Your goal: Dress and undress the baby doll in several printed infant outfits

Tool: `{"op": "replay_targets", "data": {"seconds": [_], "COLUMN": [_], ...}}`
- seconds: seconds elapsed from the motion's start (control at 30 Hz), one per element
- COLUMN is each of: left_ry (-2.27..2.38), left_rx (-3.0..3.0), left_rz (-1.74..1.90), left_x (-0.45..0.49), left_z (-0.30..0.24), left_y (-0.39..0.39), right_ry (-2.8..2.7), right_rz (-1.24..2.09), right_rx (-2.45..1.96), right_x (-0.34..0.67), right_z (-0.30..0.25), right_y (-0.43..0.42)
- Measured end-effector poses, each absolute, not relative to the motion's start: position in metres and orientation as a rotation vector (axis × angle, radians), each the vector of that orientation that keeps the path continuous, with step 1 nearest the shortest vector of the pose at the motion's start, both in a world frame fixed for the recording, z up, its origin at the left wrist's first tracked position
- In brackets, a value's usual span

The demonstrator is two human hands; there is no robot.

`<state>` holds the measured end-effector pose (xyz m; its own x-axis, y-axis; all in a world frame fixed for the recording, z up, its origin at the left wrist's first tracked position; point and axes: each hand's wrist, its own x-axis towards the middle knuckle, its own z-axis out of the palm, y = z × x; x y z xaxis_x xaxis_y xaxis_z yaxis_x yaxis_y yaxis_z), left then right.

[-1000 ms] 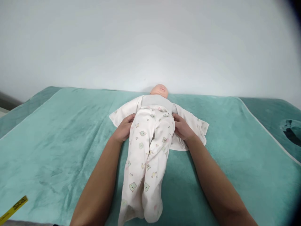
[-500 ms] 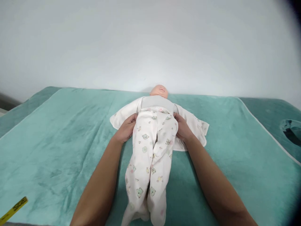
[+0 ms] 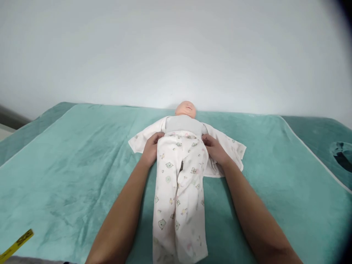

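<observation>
A baby doll (image 3: 186, 109) lies on its back, its head toward the wall. Printed white baby pants (image 3: 180, 176) cover its lower body, with the waistband across the grey torso. My left hand (image 3: 153, 147) grips the left side of the waistband, fingers closed with the tips partly hidden. At the other side of the waistband, my right hand (image 3: 216, 148) is closed on the fabric too. A white baby shirt (image 3: 224, 145) is spread open under the doll, its sleeves reaching out to both sides.
A green plush blanket (image 3: 68, 176) lies under everything, over a darker green cover. Yellow tape (image 3: 18, 244) is at the lower left corner. A clear and black round object (image 3: 343, 156) lies at the right edge. A white wall (image 3: 176, 51) rises behind.
The pant legs have dropped and flattened, their lower ends shifting right. The waistband and both hands sit slightly lower in the view; both hands keep their grip.
</observation>
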<state>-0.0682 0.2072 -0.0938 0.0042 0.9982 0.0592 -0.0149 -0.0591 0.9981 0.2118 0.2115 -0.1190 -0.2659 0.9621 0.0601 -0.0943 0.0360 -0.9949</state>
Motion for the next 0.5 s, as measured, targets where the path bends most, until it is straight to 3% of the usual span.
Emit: {"op": "replay_targets", "data": {"seconds": [0.3,0.5], "left_ry": [1.164,1.104], "left_rx": [1.254,1.398], "left_rz": [1.189,1.223], "left_x": [-0.075,-0.074], "left_z": [-0.090,-0.087], "left_y": [0.209,0.210], "right_ry": [-1.619,-1.594], "right_rz": [0.738,0.623], "right_rx": [-1.074,-1.172], "right_x": [0.208,0.201], "right_z": [-0.107,-0.098], "right_y": [0.200,0.196]}}
